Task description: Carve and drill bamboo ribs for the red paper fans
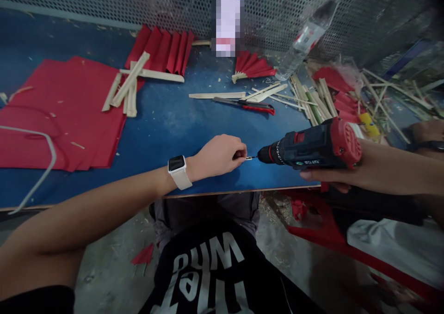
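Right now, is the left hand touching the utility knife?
Apart. The head view shows a plain strip of blue table between the left hand and the red-and-black utility knife, which lies farther back.

Clock hub = small piece point(249, 158) at drill tip, above table point(166, 133). Left grip point(224, 153) at 9 touching it; drill point(308, 145) in right grip point(367, 170), 3. Paper stack point(65, 110) at 9, folded sheet point(160, 50) between 10 and 11, sticks point(132, 89) at 10 overlapping both. Cutter point(244, 104) at 12, long stick point(217, 95) just behind, toward 11; paper fan point(255, 66) farther back, 12. Bottle point(307, 39) at 1, behind stick bundle point(316, 106), 2. Mesh panel point(166, 9) behind everything, 12. Another person's arm point(432, 131) beyond drill, 3.
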`<state>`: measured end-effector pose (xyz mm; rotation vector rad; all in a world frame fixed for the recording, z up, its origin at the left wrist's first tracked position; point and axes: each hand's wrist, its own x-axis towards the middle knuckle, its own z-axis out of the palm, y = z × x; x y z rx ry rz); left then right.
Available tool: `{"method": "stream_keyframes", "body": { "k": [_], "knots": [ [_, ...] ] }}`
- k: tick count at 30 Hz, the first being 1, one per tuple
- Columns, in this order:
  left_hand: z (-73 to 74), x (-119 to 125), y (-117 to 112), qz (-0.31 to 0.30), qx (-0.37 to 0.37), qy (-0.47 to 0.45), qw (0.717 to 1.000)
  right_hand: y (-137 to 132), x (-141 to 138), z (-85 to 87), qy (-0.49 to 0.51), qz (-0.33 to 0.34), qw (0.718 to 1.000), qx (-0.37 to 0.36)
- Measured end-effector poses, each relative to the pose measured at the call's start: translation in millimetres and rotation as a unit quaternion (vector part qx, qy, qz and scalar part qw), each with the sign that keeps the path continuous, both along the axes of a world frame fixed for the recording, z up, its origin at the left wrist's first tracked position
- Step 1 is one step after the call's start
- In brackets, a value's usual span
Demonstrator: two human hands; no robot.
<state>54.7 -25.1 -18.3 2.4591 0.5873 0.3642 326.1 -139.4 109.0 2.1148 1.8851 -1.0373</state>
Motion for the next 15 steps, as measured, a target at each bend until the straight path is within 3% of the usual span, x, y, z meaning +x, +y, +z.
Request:
{"method": "stream_keyframes", "body": {
  "k": [7, 15],
  "knots": [
    [-0.8, -3, 0, 0.000, -0.016, -0.021, 1.000, 13, -10, 15.5, -0.069, 0.021, 0.997, -0.019],
    [-6.3, -4, 1, -0.010, -0.004, -0.048, 0.999, 30, -11, 18.1, -0.094, 0.078, 0.992, -0.025]
  ]
}}
